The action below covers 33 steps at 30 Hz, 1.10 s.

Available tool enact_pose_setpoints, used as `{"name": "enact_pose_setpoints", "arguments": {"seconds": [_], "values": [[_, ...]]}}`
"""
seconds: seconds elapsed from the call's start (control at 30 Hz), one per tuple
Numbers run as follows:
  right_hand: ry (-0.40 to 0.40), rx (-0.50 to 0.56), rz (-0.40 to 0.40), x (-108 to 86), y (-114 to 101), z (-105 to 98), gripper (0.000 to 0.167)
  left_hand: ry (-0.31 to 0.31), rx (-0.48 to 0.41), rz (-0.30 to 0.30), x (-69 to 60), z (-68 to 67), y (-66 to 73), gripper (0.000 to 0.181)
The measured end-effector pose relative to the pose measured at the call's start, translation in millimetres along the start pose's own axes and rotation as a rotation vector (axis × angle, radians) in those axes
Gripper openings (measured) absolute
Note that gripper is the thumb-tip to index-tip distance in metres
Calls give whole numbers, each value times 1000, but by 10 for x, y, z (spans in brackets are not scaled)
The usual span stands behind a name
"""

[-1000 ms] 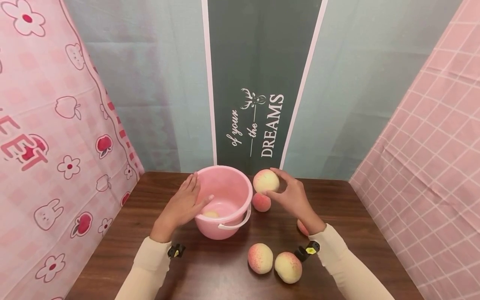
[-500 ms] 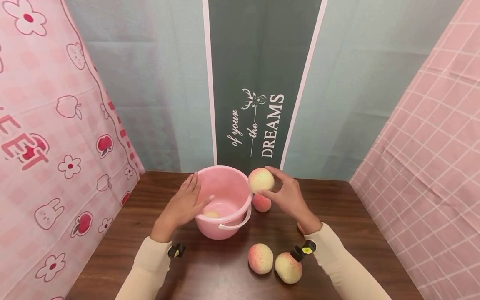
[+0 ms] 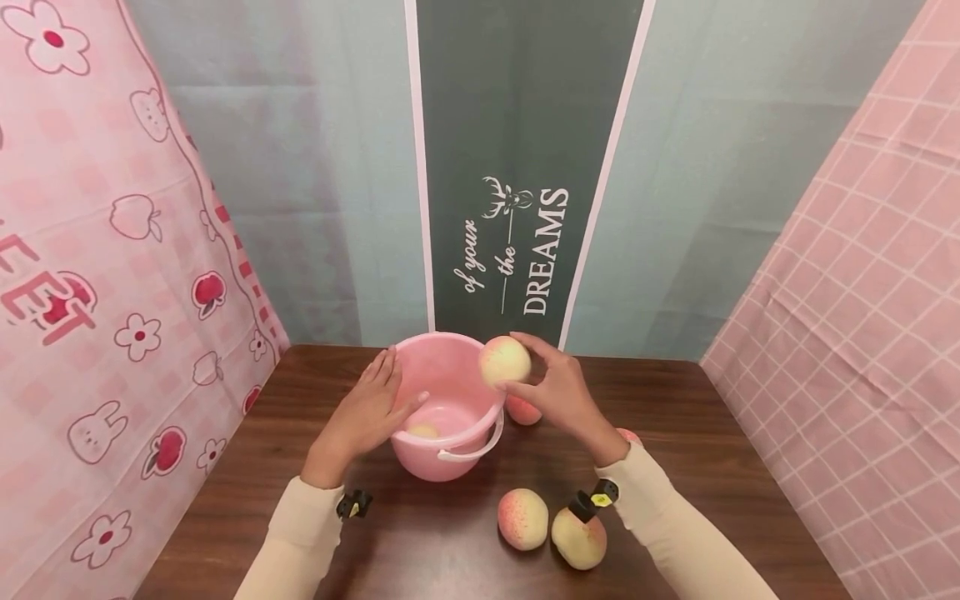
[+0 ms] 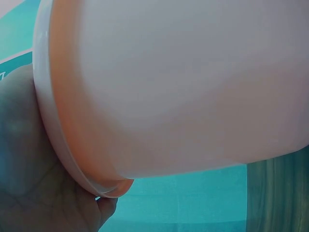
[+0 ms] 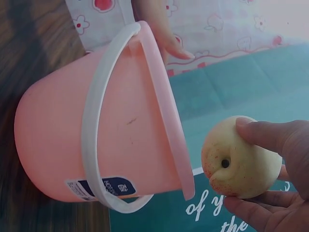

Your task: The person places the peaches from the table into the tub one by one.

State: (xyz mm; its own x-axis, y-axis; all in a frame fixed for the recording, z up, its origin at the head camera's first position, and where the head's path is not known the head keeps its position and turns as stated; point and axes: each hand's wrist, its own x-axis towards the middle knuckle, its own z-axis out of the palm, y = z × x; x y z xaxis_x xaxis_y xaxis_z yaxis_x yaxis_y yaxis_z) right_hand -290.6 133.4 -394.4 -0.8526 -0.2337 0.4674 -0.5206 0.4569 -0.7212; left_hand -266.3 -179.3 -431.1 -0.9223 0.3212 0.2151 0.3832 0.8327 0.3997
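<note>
My right hand [image 3: 564,395] grips a pale yellow peach [image 3: 505,362] between thumb and fingers, at the right side of the pink bucket's rim [image 3: 495,410]. The right wrist view shows that peach [image 5: 241,157] just above the level of the bucket's rim [image 5: 166,111]. My left hand [image 3: 365,408] rests on the bucket's left rim, fingers extended and thumb over the opening. Part of a yellowish peach [image 3: 422,431] shows inside the bucket. In the left wrist view the bucket wall [image 4: 183,92] fills most of the picture beside the left hand [image 4: 34,159].
A red peach [image 3: 523,410] lies right of the bucket, partly hidden. Two yellow-red peaches, one [image 3: 522,519] beside the other [image 3: 579,540], lie near the front. Another [image 3: 628,435] shows behind my right wrist. The white handle [image 3: 472,454] hangs at the bucket's front right.
My right hand has moved left with the peach, from beside the bucket to its right rim. My left hand has stayed at the left rim.
</note>
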Motion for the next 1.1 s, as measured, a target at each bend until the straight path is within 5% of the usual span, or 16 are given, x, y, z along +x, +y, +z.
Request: {"name": "enact_pose_setpoints", "arguments": {"seconds": [0.47, 1.1], "values": [[-69, -52, 38, 18, -139, 191, 71, 3, 6, 0, -3, 21, -24, 88], [-121, -44, -13, 26, -109, 399, 74, 18, 22, 6, 4, 12, 0, 88]]}}
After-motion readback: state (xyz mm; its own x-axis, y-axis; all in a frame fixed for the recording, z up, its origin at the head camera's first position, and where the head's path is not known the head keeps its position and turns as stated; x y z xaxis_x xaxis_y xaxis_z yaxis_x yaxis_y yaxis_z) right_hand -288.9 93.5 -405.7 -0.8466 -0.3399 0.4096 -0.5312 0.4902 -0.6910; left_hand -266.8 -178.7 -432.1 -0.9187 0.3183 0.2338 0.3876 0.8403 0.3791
